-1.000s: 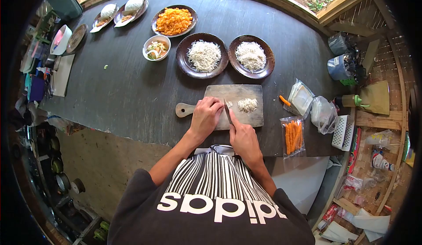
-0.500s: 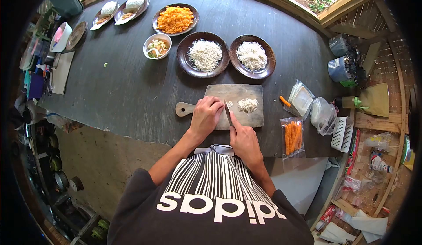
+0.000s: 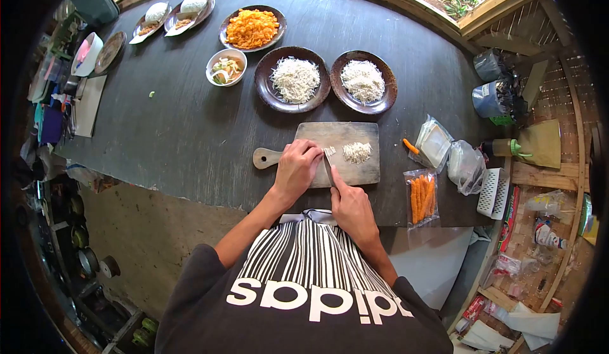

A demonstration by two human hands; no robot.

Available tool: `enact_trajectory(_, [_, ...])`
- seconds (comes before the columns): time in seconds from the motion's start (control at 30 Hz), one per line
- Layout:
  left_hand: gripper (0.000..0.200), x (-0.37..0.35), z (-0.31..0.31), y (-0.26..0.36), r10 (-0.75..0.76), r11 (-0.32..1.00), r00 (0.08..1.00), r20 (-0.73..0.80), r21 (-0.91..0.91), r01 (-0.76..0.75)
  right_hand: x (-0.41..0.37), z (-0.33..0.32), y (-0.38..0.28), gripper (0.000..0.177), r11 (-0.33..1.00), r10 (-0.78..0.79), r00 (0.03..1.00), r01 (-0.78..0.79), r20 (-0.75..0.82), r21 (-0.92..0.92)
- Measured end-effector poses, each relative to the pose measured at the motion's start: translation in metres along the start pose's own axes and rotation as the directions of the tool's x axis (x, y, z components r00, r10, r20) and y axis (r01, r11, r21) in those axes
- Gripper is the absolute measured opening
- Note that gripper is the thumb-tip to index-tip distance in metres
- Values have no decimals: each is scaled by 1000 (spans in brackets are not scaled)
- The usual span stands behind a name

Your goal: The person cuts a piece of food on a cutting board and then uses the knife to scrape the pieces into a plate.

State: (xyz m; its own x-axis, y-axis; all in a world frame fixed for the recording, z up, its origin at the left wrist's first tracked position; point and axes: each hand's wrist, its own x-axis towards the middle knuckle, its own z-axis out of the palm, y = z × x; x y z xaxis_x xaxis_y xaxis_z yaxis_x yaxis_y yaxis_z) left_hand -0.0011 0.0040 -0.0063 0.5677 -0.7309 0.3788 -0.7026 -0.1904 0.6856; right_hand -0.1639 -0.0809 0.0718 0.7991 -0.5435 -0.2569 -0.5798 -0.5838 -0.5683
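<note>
A knife point(image 3: 328, 169) is gripped in my right hand point(image 3: 353, 209), its blade angled over the wooden cutting board point(image 3: 365, 174). My left hand point(image 3: 296, 167) is closed beside the blade, fingertips pressed on pale white food point(image 3: 328, 151) against the board. Those fingers hide most of the piece, and a few short cut bits lie by the blade tip. To the right on the board sits a small pile of thin white shreds point(image 3: 357, 153). The board's handle point(image 3: 265, 158) points left, past my left hand.
Two dark plates of white shreds point(image 3: 295, 80) point(image 3: 363, 81) stand beyond the board. Further left are a plate of orange pieces point(image 3: 252, 28) and a white bowl point(image 3: 226, 67) of mixed food. Bagged carrots point(image 3: 422, 196), one loose carrot point(image 3: 411, 146) and plastic packets point(image 3: 434, 143) lie at the right.
The knife blade has shifted slightly and tilted beside my left fingertips, with the small cut bits showing a little more. Both hands stay nearly in place.
</note>
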Motion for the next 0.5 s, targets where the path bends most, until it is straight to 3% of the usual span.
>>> enact_trajectory(0.5, [15, -1, 1, -2, 5, 1000, 1000, -10, 6, -5, 5, 4, 1, 53, 999, -8, 1000, 8, 2, -43])
